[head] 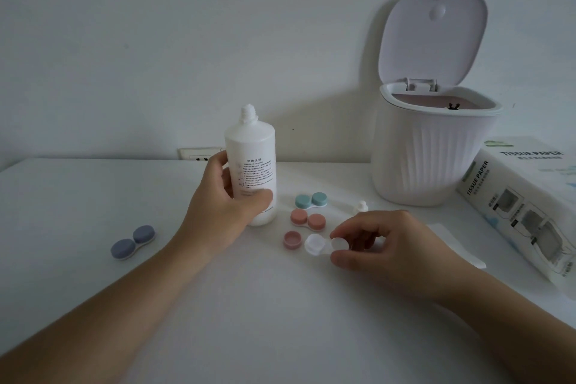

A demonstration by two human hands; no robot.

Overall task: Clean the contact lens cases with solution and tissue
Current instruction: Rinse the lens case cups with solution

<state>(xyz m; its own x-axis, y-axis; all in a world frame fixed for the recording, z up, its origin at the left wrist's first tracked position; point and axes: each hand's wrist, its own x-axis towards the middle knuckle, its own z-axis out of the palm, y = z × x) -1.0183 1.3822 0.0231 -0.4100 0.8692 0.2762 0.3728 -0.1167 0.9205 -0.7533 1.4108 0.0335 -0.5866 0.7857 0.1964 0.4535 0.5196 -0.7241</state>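
Observation:
My left hand [229, 206] grips a white solution bottle [251, 162] that stands upright on the table with its cap off. The bottle's small white cap [361, 206] sits to the right. My right hand [377, 240] pinches one end of an uncapped white lens case [318, 245] lying on the table. A loose pink lid [292, 240] lies just left of it. Behind it sit a closed pink case [308, 219] and a closed teal case [310, 200]. A closed blue-grey case [133, 242] lies far left.
A white ribbed bin [430, 162] with its lid up stands at the back right. A tissue paper pack [526, 206] lies at the right edge. A flat tissue sheet [452, 240] is spread under my right hand's far side. A wall socket [199, 154] sits behind the table.

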